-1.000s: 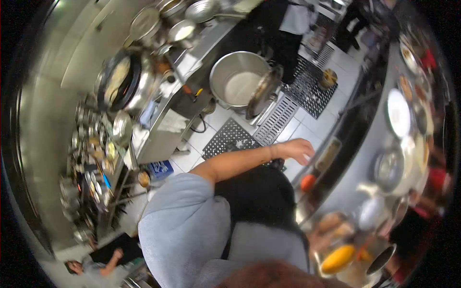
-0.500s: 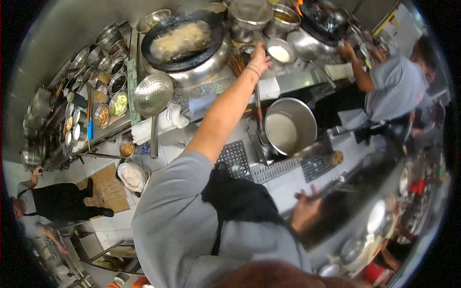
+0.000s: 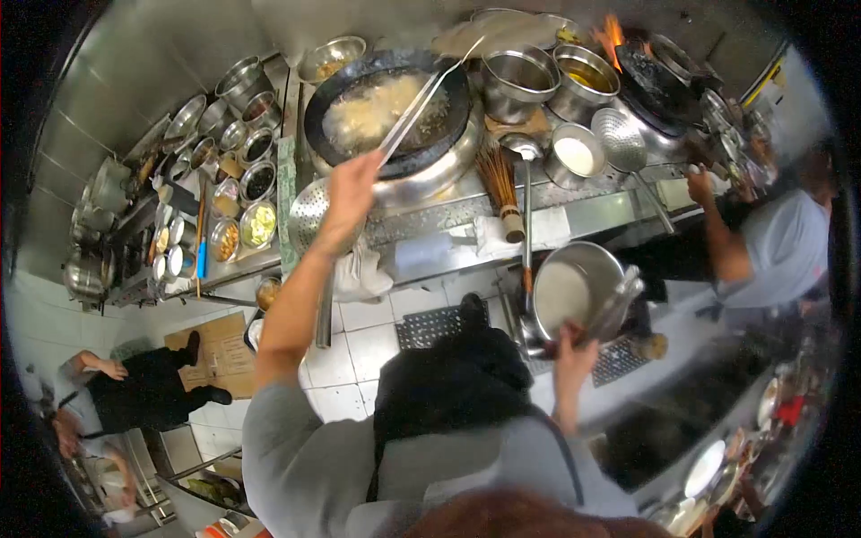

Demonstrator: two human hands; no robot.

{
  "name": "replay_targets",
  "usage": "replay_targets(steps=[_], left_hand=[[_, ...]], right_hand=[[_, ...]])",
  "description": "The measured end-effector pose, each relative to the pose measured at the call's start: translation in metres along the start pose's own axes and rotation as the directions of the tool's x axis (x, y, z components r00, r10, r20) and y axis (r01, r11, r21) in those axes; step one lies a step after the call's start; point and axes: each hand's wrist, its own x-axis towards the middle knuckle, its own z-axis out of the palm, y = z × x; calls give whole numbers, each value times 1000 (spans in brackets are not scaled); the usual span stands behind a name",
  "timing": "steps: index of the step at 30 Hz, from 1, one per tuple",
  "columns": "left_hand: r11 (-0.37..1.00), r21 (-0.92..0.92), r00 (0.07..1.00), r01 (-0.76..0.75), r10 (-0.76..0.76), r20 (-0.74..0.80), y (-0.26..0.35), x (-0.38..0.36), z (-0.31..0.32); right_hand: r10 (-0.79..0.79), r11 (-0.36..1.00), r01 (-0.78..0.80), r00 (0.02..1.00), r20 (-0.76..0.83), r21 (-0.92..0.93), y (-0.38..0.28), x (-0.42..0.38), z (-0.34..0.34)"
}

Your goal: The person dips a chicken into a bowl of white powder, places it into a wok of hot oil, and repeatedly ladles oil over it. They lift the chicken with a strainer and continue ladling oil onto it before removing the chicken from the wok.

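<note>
My left hand [image 3: 352, 193] grips the long two-rod handle of a flat round strainer [image 3: 498, 31], held over the pots at the back. The handle crosses above a black wok [image 3: 320, 103] where pale food [image 3: 363, 117] bubbles in liquid. My right hand [image 3: 574, 357] is closed round a blurred metal utensil [image 3: 619, 305], beside a large steel pot [image 3: 541, 309] with whitish contents. A perforated ladle [image 3: 308, 211] lies near my left forearm, partly hidden by it.
Between the wok and a bowl of white liquid [image 3: 577, 156] are a bamboo brush [image 3: 496, 175] and a ladle [image 3: 527, 202]. Ingredient bowls [image 3: 259, 224] stand left. Flames [image 3: 610, 40] rise at a right-hand wok [image 3: 659, 85]. One person [image 3: 771, 251] stands right, another [image 3: 134, 390] left.
My left hand has moved left and toward me, drawing the strainer's handle across the wok. My right hand has come up beside the large pot and closed round the metal utensil. The view has shifted.
</note>
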Motion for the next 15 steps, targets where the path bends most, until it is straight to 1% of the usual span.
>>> replay_targets(steps=[1, 2, 4, 6, 7, 8, 9, 10, 11, 12, 14, 15], left_hand=[[974, 223, 998, 41, -50, 33, 8, -1, -28], [897, 435, 993, 76, -108, 51, 20, -4, -51], [832, 537, 983, 143, -182, 20, -1, -7, -67], [839, 531, 993, 118, -107, -51, -41, -12, -57], [842, 530, 995, 98, -65, -81, -56, -12, -52], [815, 565, 991, 130, -92, -97, -61, -10, -48], [789, 594, 988, 155, -112, -109, -65, -6, -43], [767, 618, 985, 174, -126, -121, -67, -1, -35], [786, 588, 981, 193, -150, -122, -72, 0, -33], [804, 555, 977, 214, -176, -122, -77, -3, -32], [720, 587, 916, 371, -388, -103, -59, -7, -36], [758, 570, 943, 317, -318, -101, -77, -18, -42]], right_hand=[[-9, 992, 9, 1000, 4, -122, -16, 18, 12], [-63, 981, 75, 996, 68, -178, -21, 42, 21], [12, 998, -4, 989, 145, -58, -8, 99, 42], [115, 991, -96, 970, 216, -96, -34, 153, 73], [18, 996, 5, 969, 247, -94, -31, 189, 90], [-88, 980, 135, 952, 292, -144, -39, 217, 106], [-193, 947, 265, 923, 332, -185, -47, 246, 123], [-301, 865, 423, 867, 396, -269, -69, 271, 138], [-394, 835, 504, 829, 398, -223, -79, 299, 157], [-482, 793, 582, 781, 396, -181, -88, 329, 173], [-471, 792, 584, 771, 428, -180, -104, 399, 207], [-501, 761, 615, 760, 415, -207, -107, 437, 228]])
